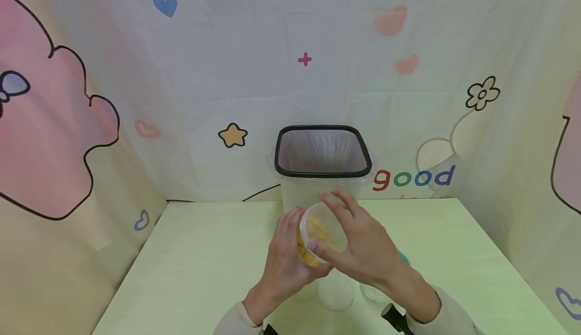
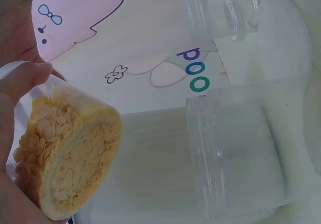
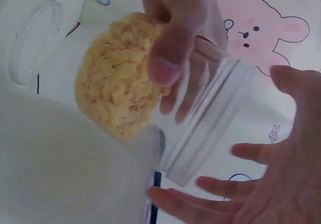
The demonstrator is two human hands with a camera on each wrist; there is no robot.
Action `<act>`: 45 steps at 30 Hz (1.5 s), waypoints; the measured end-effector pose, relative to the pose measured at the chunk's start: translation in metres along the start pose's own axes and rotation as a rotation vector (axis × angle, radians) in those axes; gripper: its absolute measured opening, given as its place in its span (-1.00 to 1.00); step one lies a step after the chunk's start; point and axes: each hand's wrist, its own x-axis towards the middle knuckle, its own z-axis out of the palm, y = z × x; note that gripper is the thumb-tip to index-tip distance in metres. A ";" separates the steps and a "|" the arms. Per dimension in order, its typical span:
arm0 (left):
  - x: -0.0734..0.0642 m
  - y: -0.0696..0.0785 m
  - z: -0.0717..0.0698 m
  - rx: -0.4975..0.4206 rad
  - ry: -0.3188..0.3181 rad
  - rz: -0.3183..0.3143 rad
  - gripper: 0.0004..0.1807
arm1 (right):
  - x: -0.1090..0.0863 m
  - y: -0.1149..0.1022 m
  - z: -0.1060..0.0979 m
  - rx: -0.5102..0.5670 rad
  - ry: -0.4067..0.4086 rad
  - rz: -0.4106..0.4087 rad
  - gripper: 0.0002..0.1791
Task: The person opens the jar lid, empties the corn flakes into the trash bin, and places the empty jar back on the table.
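My left hand point(image 1: 283, 254) grips a clear plastic jar point(image 2: 95, 111), tilted, with pale yellow flakes point(image 3: 118, 78) gathered toward its base. In the right wrist view, the left thumb lies across the jar's side. My right hand point(image 1: 369, 246) is beside the jar's wide top end, its fingers point(image 3: 225, 189) spread. A gap shows between those fingers and the clear rim point(image 3: 205, 123) in the right wrist view. Whether a transparent lid covers the mouth, I cannot tell.
Behind the hands stands a bin with a black rim point(image 1: 323, 175) and a clear liner. Clear jars point(image 1: 336, 294) stand on the pale green table point(image 1: 204, 259) near me. Something teal point(image 1: 404, 258) shows partly behind the right hand. A printed curtain point(image 1: 227, 62) surrounds the table.
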 end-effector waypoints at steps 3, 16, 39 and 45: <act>0.000 -0.001 0.001 0.034 0.013 0.012 0.17 | 0.001 -0.005 -0.001 -0.069 -0.079 0.090 -0.11; -0.003 -0.003 0.006 0.127 0.018 0.047 0.14 | 0.004 -0.002 0.004 -0.100 -0.097 0.102 -0.17; -0.004 -0.006 0.000 0.063 -0.037 0.015 0.28 | 0.010 0.031 -0.010 0.047 -0.272 -0.522 -0.08; -0.004 -0.006 0.000 0.060 -0.029 0.016 0.24 | 0.008 0.027 -0.010 0.045 -0.243 -0.482 -0.09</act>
